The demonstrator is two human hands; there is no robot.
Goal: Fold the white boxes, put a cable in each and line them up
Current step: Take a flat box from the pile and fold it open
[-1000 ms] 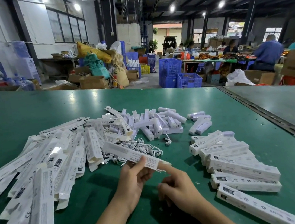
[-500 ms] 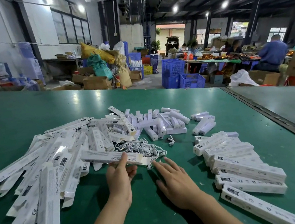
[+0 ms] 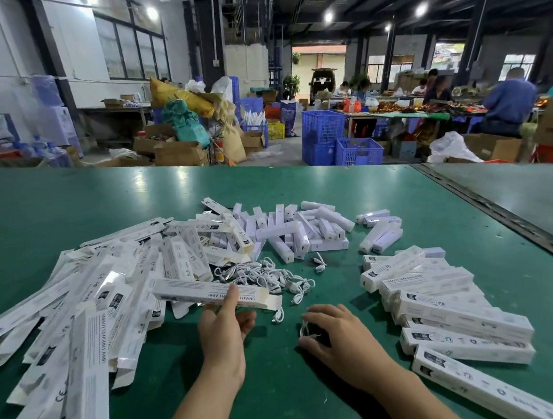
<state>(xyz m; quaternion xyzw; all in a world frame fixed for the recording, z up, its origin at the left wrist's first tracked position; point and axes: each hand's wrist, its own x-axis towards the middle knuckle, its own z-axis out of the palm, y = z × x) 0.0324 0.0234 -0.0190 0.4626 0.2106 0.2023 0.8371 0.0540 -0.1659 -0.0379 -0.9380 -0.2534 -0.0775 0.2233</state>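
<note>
Over the table (image 3: 61, 206), left hand (image 3: 224, 325) grips long white box (image 3: 191, 289), right hand (image 3: 341, 336) cable (image 3: 305, 330).

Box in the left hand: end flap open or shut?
Open. The box in the left hand is folded into shape, but the flap at its right end sticks out, untucked.

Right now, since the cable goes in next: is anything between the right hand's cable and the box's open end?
Nothing visible blocks it. The right hand grips the cable on the table; the left hand holds the box, open end toward it. A stray cable lies below that end.
</note>
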